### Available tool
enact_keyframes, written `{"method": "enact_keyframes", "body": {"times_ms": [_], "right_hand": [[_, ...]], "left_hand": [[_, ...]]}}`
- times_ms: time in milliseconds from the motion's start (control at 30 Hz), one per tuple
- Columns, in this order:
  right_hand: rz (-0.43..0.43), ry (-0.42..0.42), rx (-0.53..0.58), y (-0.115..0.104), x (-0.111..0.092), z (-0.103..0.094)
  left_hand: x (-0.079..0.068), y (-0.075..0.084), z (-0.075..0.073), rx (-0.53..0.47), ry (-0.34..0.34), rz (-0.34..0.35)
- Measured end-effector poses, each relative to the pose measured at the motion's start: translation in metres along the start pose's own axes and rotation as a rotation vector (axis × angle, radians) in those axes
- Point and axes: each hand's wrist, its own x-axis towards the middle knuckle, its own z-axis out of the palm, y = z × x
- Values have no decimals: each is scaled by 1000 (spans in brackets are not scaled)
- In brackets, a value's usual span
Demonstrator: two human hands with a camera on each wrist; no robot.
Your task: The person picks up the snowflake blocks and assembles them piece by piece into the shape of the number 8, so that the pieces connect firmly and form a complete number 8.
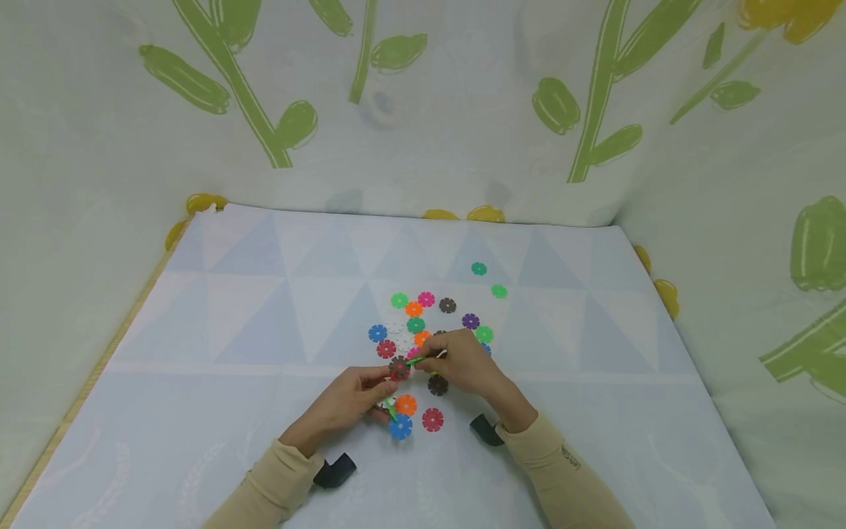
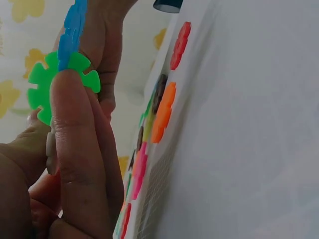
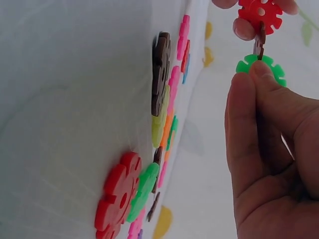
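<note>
My left hand (image 1: 350, 400) grips a joined string of notched plastic discs. A blue disc (image 2: 72, 30) slots into a green disc (image 2: 44, 92) under its fingers in the left wrist view. At the string's other end are a red disc (image 3: 261, 12), held in the left fingertips, and a brown disc (image 3: 259, 44) seen edge-on. My right hand (image 1: 463, 361) pinches another green disc (image 3: 275, 70) between thumb and index finger. Its rim meets the brown disc; how deeply they interlock, I cannot tell. The middle of the string is hidden by the left fingers.
Loose discs lie spread on the pale patterned table (image 1: 218, 441), among them a red disc (image 1: 432, 419), an orange disc (image 1: 406, 405) and a dark brown disc (image 1: 438, 385). Two green discs lie farther back. Black wrist mounts (image 1: 335, 471) sit by both cuffs.
</note>
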Motion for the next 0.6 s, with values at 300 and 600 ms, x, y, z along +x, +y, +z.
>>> {"method": "enact_keyframes", "body": {"times_ms": [300,600], "right_hand": [[-74,17,-62,-4,0,5],[-21,-23,42,4,0,3]], "left_hand": [[-2,-4,-2,-3,-8,13],[-3,0,-2,-18,-24,-2]]}}
